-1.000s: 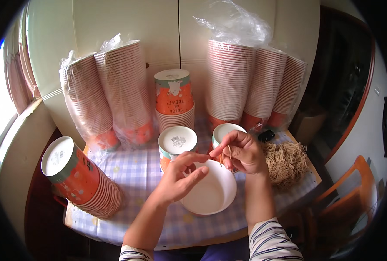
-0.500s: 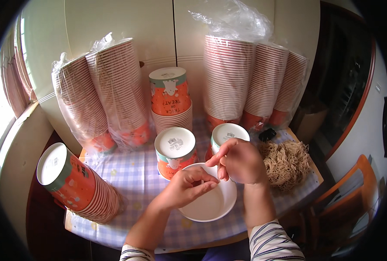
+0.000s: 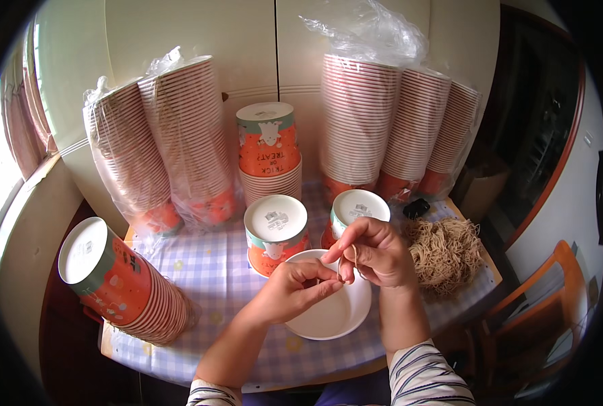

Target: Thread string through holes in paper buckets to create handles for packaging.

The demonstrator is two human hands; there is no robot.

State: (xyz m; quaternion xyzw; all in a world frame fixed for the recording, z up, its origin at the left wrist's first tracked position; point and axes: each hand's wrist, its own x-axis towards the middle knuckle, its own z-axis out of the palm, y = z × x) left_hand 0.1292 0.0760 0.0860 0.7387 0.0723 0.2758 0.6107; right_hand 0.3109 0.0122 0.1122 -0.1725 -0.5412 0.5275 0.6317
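My left hand [image 3: 289,292] and my right hand [image 3: 374,254] meet above an open white paper tub [image 3: 323,319], fingertips nearly touching. A thin tan string [image 3: 356,257] loops around the fingers of my right hand, its end running to the pinched fingertips of my left. Both hands are closed in a pinch. Just beyond them stand two upside-down orange and green paper tubs, one at the left [image 3: 277,230] and one partly behind my right hand [image 3: 359,206]. To the right lies a tangled heap of tan string [image 3: 445,257].
A leaning stack of nested tubs [image 3: 128,291] is at the left. Tall plastic-wrapped stacks stand at back left [image 3: 187,135] and back right [image 3: 359,122], with a shorter stack [image 3: 269,155] between. The checked tablecloth [image 3: 223,311] covers the table; a wooden chair [image 3: 564,291] is at right.
The fingers of my right hand have turned and opened out a little, bringing the string loop into view. My left hand stays almost in place.
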